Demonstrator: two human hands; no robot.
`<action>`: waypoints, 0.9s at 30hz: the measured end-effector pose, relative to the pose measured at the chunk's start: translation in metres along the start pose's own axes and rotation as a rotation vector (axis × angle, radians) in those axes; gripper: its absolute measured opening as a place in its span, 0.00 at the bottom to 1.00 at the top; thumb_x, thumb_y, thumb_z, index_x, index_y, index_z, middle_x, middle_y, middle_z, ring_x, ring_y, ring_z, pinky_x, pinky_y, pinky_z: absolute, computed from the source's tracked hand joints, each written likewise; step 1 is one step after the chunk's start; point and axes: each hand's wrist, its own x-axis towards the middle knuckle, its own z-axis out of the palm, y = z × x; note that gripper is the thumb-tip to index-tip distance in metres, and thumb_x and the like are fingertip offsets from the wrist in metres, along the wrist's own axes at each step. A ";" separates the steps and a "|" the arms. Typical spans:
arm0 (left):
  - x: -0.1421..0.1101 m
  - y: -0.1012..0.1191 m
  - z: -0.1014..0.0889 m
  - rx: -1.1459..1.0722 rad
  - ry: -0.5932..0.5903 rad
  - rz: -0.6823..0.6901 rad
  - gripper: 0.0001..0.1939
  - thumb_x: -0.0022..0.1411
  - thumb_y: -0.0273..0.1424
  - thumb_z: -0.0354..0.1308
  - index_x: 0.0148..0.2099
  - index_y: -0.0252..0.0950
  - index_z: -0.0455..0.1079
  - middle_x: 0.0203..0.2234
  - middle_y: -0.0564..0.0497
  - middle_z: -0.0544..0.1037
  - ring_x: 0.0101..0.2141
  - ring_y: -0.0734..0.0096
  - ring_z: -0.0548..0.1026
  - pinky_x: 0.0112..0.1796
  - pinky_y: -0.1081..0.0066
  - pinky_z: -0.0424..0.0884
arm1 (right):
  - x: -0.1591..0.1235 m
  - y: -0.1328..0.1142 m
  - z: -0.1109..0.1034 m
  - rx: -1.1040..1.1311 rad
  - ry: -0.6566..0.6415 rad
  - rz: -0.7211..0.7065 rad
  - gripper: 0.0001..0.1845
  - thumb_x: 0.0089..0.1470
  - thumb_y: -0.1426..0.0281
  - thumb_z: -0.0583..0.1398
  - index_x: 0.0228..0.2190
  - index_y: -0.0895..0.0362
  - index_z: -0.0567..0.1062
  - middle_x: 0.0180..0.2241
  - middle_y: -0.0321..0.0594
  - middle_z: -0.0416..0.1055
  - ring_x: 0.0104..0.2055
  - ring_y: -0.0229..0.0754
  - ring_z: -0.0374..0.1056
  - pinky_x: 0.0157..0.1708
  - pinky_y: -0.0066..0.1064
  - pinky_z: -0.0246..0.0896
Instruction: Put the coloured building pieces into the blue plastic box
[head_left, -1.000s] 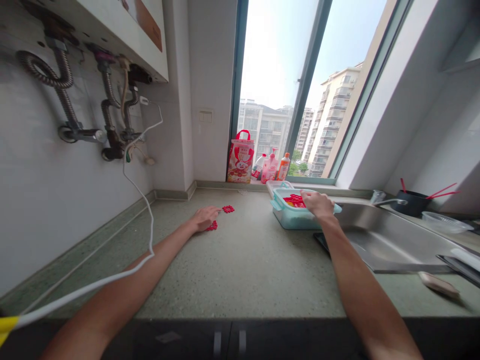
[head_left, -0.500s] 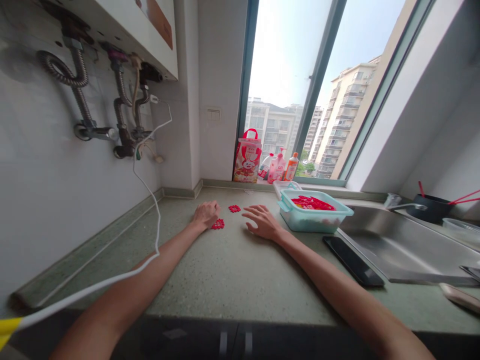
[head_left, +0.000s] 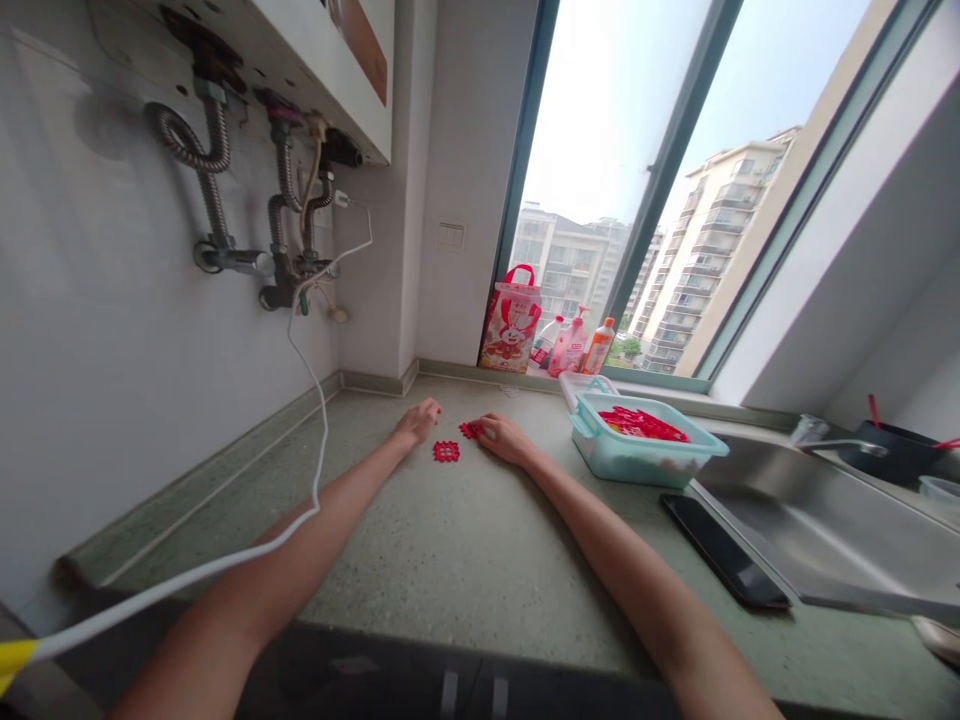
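Note:
Two small red lattice pieces lie on the green speckled counter (head_left: 465, 540). One red piece (head_left: 446, 451) lies flat between my hands, touching neither. My right hand (head_left: 506, 438) rests its fingers on the other red piece (head_left: 471, 430) just behind it. My left hand (head_left: 418, 422) lies on the counter to the left of both pieces, fingers loosely curled with nothing in them. To the right stands a light blue plastic box (head_left: 645, 457) with several more red pieces (head_left: 641, 423) inside.
A black phone (head_left: 724, 550) lies by the steel sink (head_left: 825, 520). A red-and-white bag (head_left: 512, 332) and bottles (head_left: 577, 347) stand at the window sill. A white cable (head_left: 315, 430) hangs from the pipes (head_left: 217, 240) on the left wall, over my left arm.
My right hand left the blue box and crossed leftward to the far red piece. My left hand slid off the near red piece, which now lies uncovered. The view shifted left.

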 end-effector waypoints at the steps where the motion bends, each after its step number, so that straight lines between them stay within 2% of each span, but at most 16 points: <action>1: 0.003 -0.002 -0.001 -0.044 0.006 -0.003 0.21 0.70 0.39 0.39 0.45 0.40 0.73 0.36 0.46 0.83 0.39 0.57 0.80 0.41 0.61 0.72 | -0.002 -0.004 0.001 0.016 0.009 -0.007 0.16 0.65 0.68 0.60 0.52 0.53 0.81 0.49 0.45 0.79 0.51 0.45 0.75 0.57 0.37 0.67; 8: 0.009 -0.011 -0.004 -0.224 0.091 -0.014 0.24 0.68 0.41 0.37 0.44 0.39 0.73 0.35 0.46 0.82 0.37 0.60 0.78 0.38 0.64 0.72 | -0.016 -0.046 0.008 0.240 0.102 -0.028 0.19 0.69 0.63 0.59 0.57 0.53 0.77 0.50 0.46 0.76 0.51 0.44 0.74 0.56 0.36 0.68; 11: 0.007 -0.011 -0.006 -0.255 0.106 -0.006 0.24 0.67 0.42 0.38 0.43 0.39 0.74 0.34 0.46 0.82 0.35 0.60 0.77 0.38 0.63 0.72 | -0.019 -0.061 0.009 0.196 0.028 -0.100 0.17 0.66 0.61 0.63 0.54 0.50 0.80 0.51 0.46 0.75 0.53 0.45 0.74 0.57 0.37 0.66; 14: 0.005 -0.008 -0.007 -0.262 0.101 0.008 0.25 0.66 0.42 0.37 0.43 0.38 0.74 0.34 0.45 0.82 0.36 0.60 0.77 0.39 0.63 0.72 | -0.017 -0.070 0.010 0.173 -0.030 -0.099 0.17 0.63 0.59 0.67 0.52 0.49 0.81 0.52 0.44 0.77 0.53 0.46 0.74 0.57 0.36 0.66; 17: 0.002 -0.005 -0.010 -0.240 0.083 0.030 0.28 0.67 0.42 0.35 0.46 0.35 0.74 0.36 0.43 0.83 0.38 0.59 0.78 0.42 0.62 0.74 | -0.018 -0.078 0.010 0.157 -0.024 -0.043 0.15 0.63 0.60 0.67 0.49 0.50 0.82 0.46 0.41 0.80 0.47 0.43 0.76 0.51 0.33 0.68; 19: 0.001 -0.005 -0.012 -0.207 0.062 0.050 0.29 0.67 0.41 0.34 0.49 0.34 0.74 0.39 0.42 0.83 0.41 0.58 0.79 0.45 0.61 0.74 | -0.027 -0.081 0.002 0.097 0.002 -0.075 0.15 0.61 0.58 0.68 0.47 0.50 0.82 0.44 0.41 0.81 0.44 0.43 0.77 0.49 0.32 0.68; 21: -0.001 -0.006 -0.014 -0.160 0.019 0.080 0.28 0.67 0.42 0.38 0.52 0.33 0.74 0.45 0.41 0.83 0.47 0.56 0.79 0.50 0.59 0.73 | -0.044 -0.079 -0.016 -0.006 0.031 -0.212 0.16 0.60 0.57 0.69 0.47 0.49 0.82 0.46 0.42 0.81 0.46 0.45 0.77 0.53 0.36 0.66; 23: -0.004 -0.004 -0.014 -0.106 -0.043 0.119 0.27 0.65 0.45 0.47 0.55 0.34 0.75 0.55 0.39 0.80 0.56 0.52 0.76 0.59 0.56 0.68 | -0.066 -0.070 -0.049 -0.154 0.120 -0.355 0.16 0.60 0.58 0.69 0.49 0.47 0.82 0.49 0.42 0.80 0.49 0.46 0.76 0.63 0.44 0.59; 25: -0.015 0.006 -0.010 0.043 -0.159 0.170 0.33 0.63 0.49 0.55 0.62 0.35 0.73 0.66 0.36 0.70 0.67 0.46 0.65 0.67 0.50 0.55 | -0.087 -0.052 -0.091 -0.308 0.316 -0.329 0.14 0.62 0.62 0.67 0.49 0.46 0.81 0.52 0.42 0.79 0.52 0.47 0.75 0.67 0.47 0.52; 27: -0.037 0.030 -0.002 0.261 -0.333 0.258 0.42 0.64 0.55 0.54 0.71 0.34 0.65 0.73 0.33 0.55 0.74 0.40 0.49 0.69 0.41 0.41 | -0.103 -0.031 -0.133 -0.445 0.509 -0.216 0.12 0.64 0.63 0.66 0.49 0.47 0.81 0.53 0.43 0.79 0.53 0.48 0.74 0.67 0.48 0.51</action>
